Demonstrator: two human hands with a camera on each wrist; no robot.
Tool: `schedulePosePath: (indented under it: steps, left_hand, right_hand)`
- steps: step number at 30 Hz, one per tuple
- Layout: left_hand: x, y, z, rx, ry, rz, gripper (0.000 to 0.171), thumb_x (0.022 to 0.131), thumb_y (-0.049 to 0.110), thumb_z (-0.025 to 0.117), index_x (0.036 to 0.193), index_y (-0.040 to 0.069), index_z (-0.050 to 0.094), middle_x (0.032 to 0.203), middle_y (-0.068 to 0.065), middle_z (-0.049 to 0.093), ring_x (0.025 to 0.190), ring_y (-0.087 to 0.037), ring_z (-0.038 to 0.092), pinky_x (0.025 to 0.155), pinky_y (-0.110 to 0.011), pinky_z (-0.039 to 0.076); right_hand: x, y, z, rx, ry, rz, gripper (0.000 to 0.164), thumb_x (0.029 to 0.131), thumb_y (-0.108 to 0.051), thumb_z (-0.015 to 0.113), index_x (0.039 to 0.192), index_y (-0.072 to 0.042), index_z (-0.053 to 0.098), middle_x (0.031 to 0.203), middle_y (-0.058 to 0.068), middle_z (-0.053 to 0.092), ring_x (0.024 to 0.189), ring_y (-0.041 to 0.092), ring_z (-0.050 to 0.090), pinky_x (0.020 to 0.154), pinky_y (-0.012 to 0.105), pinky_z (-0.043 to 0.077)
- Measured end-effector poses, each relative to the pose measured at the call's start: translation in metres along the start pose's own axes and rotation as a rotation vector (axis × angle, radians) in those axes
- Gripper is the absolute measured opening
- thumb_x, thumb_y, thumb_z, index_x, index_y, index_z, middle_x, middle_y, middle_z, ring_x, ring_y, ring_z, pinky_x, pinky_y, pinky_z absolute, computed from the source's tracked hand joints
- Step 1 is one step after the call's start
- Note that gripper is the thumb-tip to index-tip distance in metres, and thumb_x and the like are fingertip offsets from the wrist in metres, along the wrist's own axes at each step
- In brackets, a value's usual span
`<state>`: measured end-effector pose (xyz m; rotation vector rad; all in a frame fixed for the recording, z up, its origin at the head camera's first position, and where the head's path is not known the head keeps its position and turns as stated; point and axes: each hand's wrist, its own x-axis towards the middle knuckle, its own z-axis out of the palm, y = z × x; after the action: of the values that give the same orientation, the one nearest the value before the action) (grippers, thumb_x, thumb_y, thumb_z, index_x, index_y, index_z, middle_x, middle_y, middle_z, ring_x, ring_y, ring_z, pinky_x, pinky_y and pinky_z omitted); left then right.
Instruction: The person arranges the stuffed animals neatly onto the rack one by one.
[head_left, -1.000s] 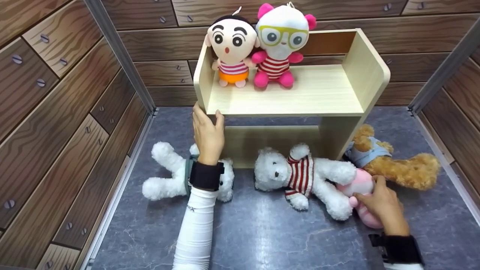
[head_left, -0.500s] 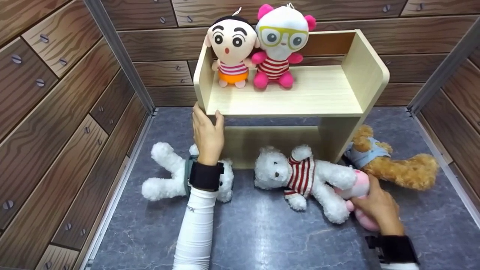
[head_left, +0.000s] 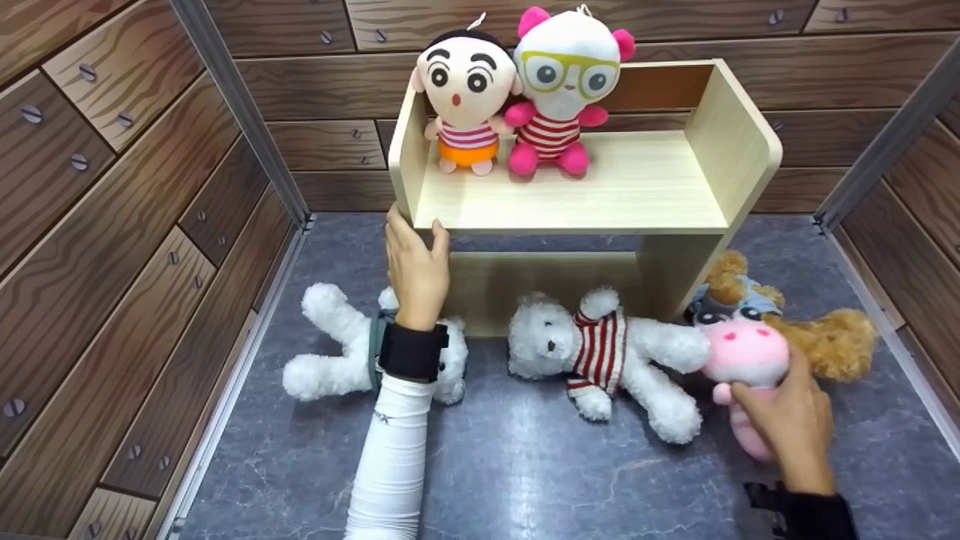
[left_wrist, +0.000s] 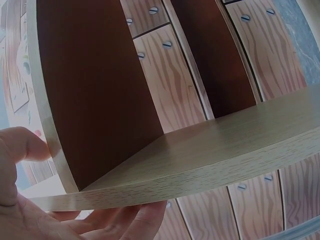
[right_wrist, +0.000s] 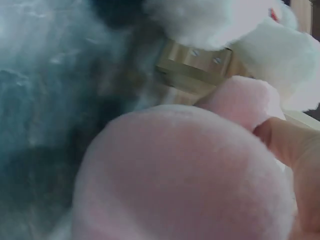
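Note:
My left hand point(head_left: 418, 271) grips the left side panel of the pale wooden shelf point(head_left: 600, 187). The left wrist view shows the thumb and fingers point(left_wrist: 145, 220) on opposite sides of the board point(left_wrist: 225, 170). At the right, my right hand point(head_left: 795, 416) holds a pink plush toy point(head_left: 746, 351) with a white muzzle and dark eyes around its body. That toy's rounded pink surface point(right_wrist: 180, 170) fills much of the right wrist view. Close to its left lies a white teddy bear point(head_left: 600, 345) in a red-and-white striped sweater.
A boy doll point(head_left: 466, 97) in orange shorts and a panda plush point(head_left: 559, 90) with yellow glasses sit on the upper shelf. Another white bear point(head_left: 330, 375) lies under my left forearm. A brown bear point(head_left: 832, 341) lies behind the pink toy. Wood-patterned walls point(head_left: 120, 225) enclose the grey floor point(head_left: 525, 480).
My right hand has lifted the pink plush toy and shifted it right, out from beside the striped bear's legs, so its eyes now show. My left hand has stayed on the shelf.

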<state>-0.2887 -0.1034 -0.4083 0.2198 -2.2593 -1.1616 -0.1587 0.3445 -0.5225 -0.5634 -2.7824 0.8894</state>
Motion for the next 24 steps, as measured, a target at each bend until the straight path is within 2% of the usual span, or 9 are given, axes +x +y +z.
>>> schedulePosePath:
  steps: [3, 8, 14, 19, 22, 24]
  left_hand:
    - [0.000, 0.000, 0.000, -0.001, 0.000, 0.002, 0.062, 0.098, 0.027, 0.057, 0.147, -0.003, 0.033, 0.136, -0.024, 0.050, 0.125, -0.039, 0.051, 0.100, -0.051, 0.044]
    - [0.000, 0.000, 0.000, -0.003, 0.002, 0.004, 0.063, 0.098, 0.026, 0.057, 0.147, -0.004, 0.033, 0.137, -0.024, 0.050, 0.125, -0.039, 0.050, 0.101, -0.050, 0.044]
    - [0.000, 0.000, 0.000, -0.001, 0.000, 0.006, 0.063, 0.098, 0.027, 0.056, 0.147, -0.005, 0.033, 0.137, -0.024, 0.050, 0.125, -0.039, 0.051, 0.101, -0.051, 0.044]
    - [0.000, -0.001, 0.001, 0.001, -0.015, 0.004, 0.064, 0.099, 0.028, 0.055, 0.148, -0.004, 0.031, 0.140, -0.023, 0.048, 0.127, -0.038, 0.049, 0.100, -0.051, 0.045]
    - [0.000, -0.001, 0.000, 0.000, -0.018, 0.007, 0.063, 0.099, 0.028, 0.055, 0.148, -0.003, 0.031, 0.142, -0.023, 0.047, 0.128, -0.038, 0.049, 0.100, -0.051, 0.045]
    - [0.000, -0.001, 0.000, 0.002, -0.014, 0.012, 0.063, 0.099, 0.028, 0.055, 0.148, -0.003, 0.031, 0.141, -0.023, 0.048, 0.128, -0.038, 0.049, 0.100, -0.051, 0.045]
  right_hand:
    - [-0.003, -0.007, -0.009, 0.060, 0.080, 0.011, 0.098, 0.078, -0.023, 0.080, 0.157, -0.011, 0.024, 0.131, 0.038, 0.051, 0.106, 0.058, 0.052, 0.085, 0.065, 0.040]
    - [-0.010, -0.020, -0.021, 0.169, 0.227, -0.020, 0.102, 0.074, -0.017, 0.081, 0.158, -0.017, 0.024, 0.140, 0.034, 0.049, 0.117, 0.058, 0.048, 0.095, 0.066, 0.036]
    - [-0.017, -0.042, -0.033, 0.297, 0.355, -0.103, 0.110, 0.068, -0.010, 0.085, 0.159, -0.023, 0.023, 0.156, 0.017, 0.038, 0.134, 0.048, 0.041, 0.110, 0.064, 0.028]
    - [-0.024, -0.069, -0.048, 0.402, 0.427, -0.151, 0.118, 0.068, -0.007, 0.086, 0.160, -0.029, 0.017, 0.156, 0.012, 0.040, 0.135, 0.039, 0.043, 0.114, 0.056, 0.026]
    - [-0.027, -0.094, -0.062, 0.427, 0.466, -0.209, 0.118, 0.068, -0.007, 0.087, 0.159, -0.032, 0.017, 0.152, 0.007, 0.045, 0.128, 0.025, 0.049, 0.109, 0.041, 0.037]
    - [-0.028, -0.115, -0.073, 0.451, 0.513, -0.296, 0.113, 0.068, -0.007, 0.087, 0.158, -0.030, 0.021, 0.148, 0.005, 0.050, 0.121, 0.019, 0.052, 0.102, 0.032, 0.042]
